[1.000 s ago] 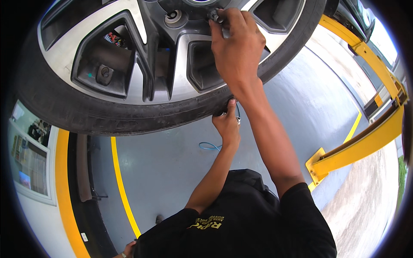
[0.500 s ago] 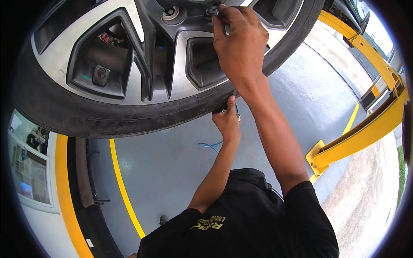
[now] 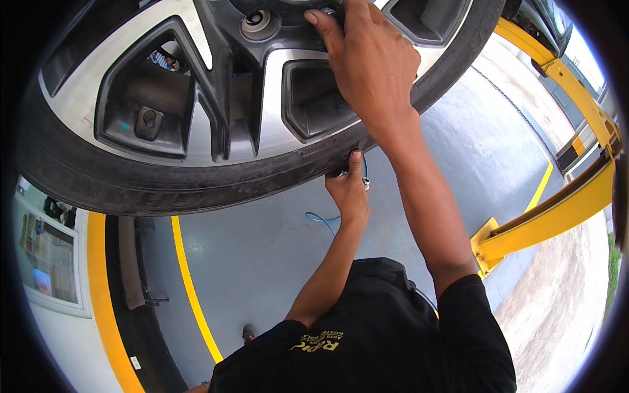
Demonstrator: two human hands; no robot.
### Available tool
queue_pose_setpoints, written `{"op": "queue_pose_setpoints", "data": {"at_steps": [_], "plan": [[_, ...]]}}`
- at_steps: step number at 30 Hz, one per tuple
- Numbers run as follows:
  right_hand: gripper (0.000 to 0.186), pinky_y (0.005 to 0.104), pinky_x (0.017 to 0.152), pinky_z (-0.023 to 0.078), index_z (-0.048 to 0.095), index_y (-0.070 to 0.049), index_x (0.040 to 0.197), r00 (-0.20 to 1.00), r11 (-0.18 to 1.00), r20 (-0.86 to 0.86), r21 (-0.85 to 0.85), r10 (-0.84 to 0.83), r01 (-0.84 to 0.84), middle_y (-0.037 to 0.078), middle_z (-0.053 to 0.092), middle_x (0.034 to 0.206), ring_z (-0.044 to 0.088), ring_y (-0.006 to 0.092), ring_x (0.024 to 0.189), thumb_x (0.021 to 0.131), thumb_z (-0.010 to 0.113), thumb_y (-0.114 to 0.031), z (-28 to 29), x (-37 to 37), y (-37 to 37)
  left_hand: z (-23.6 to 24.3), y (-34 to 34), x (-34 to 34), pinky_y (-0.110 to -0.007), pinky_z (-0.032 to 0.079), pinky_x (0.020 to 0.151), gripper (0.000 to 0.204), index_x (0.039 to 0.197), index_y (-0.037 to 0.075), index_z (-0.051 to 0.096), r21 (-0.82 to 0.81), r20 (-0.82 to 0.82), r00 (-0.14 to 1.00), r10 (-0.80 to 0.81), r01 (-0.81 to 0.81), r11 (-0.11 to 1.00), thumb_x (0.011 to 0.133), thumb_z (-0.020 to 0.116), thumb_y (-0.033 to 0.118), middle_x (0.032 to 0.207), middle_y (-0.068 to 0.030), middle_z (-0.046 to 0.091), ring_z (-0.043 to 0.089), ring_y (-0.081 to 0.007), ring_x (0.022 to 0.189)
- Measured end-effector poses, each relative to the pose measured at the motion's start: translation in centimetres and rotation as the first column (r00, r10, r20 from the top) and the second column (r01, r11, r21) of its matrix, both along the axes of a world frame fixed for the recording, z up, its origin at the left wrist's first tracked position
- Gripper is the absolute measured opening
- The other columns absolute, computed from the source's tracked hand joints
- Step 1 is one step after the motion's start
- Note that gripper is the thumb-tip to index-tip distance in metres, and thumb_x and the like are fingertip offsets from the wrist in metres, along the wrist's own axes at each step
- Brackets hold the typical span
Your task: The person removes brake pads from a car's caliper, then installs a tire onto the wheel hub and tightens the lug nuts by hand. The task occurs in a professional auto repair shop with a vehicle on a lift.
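Observation:
A wheel with a black tyre (image 3: 164, 191) and a black-and-silver alloy rim (image 3: 270, 108) fills the top of the view. My right hand (image 3: 377, 69) reaches up to the hub, thumb stretched away from the other fingers, which run past the upper edge. A small bit of metal (image 3: 329, 11) shows between thumb and forefinger at a lug hole. Just below the tyre, my left hand (image 3: 348, 190) is closed around a dark air tool (image 3: 340, 173), mostly hidden, with a metal hose fitting (image 3: 366, 184). A lug seat (image 3: 255, 22) lies left of my right hand.
A blue air hose (image 3: 319, 217) hangs below my left hand. At right stands a yellow lift arm and post (image 3: 557, 229). Yellow lines (image 3: 190, 288) mark the grey floor (image 3: 255, 262). To the left are a window (image 3: 49, 255) and a black-and-yellow edge (image 3: 101, 281).
My right thumb has come away from the dark piece it pinched with the forefinger at the hub. The view has shifted slightly. My left hand keeps its hold under the tyre.

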State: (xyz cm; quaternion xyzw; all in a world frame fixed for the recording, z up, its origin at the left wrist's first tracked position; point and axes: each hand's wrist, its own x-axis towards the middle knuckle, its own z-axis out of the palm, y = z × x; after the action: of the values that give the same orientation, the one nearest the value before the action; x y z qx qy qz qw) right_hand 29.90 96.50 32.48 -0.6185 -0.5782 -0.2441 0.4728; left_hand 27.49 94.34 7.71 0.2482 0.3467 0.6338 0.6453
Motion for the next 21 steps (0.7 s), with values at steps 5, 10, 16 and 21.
{"op": "queue_pose_setpoints", "data": {"at_steps": [5, 10, 16, 21], "plan": [[0.034, 0.0482, 0.071, 0.06, 0.07, 0.001, 0.099, 0.995, 0.971, 0.074, -0.221, -0.073, 0.087, 0.019, 0.076, 0.103, 0.077, 0.0358, 0.087, 0.103, 0.071, -0.033, 1.9, -0.3, -1.7, 0.4, 0.0, -0.4, -0.025, 0.031, 0.04, 0.037, 0.117, 0.0, 0.066, -0.055, -0.014, 1.0, -0.011, 0.01, 0.998, 0.096, 0.087, 0.024, 0.086, 0.0007, 0.061, 0.042, -0.0042, 0.051], [0.046, 0.0427, 0.055, 0.054, 0.067, -0.004, 0.096, 0.981, 0.998, 0.189, 0.044, -0.043, 0.035, 0.015, 0.076, 0.095, 0.075, 0.0325, 0.07, 0.107, 0.062, -0.048, -0.7, 1.1, 0.3, 0.5, -0.2, -0.5, -0.024, 0.032, 0.041, 0.041, 0.116, 0.001, 0.065, -0.038, -0.002, 1.0, -0.026, 0.026, 0.999, 0.095, 0.089, 0.028, 0.087, 0.0015, 0.062, 0.042, -0.0039, 0.052], [0.039, 0.0435, 0.046, 0.049, 0.067, -0.007, 0.087, 0.947, 0.941, 0.295, 0.337, -0.127, 0.021, 0.008, 0.07, 0.066, 0.067, 0.0287, 0.05, 0.11, 0.059, -0.039, -0.9, 1.8, 1.0, 0.7, -0.5, -0.6, -0.023, 0.033, 0.042, 0.047, 0.116, 0.003, 0.066, -0.07, -0.06, 0.998, -0.02, 0.015, 0.997, 0.094, 0.089, 0.036, 0.087, 0.0024, 0.06, 0.042, -0.0034, 0.052], [0.044, 0.0441, 0.049, 0.052, 0.067, -0.006, 0.085, 0.95, 0.965, 0.309, 0.261, -0.047, -0.037, 0.012, 0.074, 0.076, 0.071, 0.0313, 0.058, 0.11, 0.059, -0.042, -0.7, 2.3, 0.6, 0.7, -0.4, -0.6, -0.023, 0.031, 0.041, 0.054, 0.12, 0.003, 0.064, -0.063, -0.109, 0.994, -0.01, 0.003, 0.998, 0.093, 0.089, 0.042, 0.082, 0.0039, 0.056, 0.042, -0.0036, 0.052]]}}
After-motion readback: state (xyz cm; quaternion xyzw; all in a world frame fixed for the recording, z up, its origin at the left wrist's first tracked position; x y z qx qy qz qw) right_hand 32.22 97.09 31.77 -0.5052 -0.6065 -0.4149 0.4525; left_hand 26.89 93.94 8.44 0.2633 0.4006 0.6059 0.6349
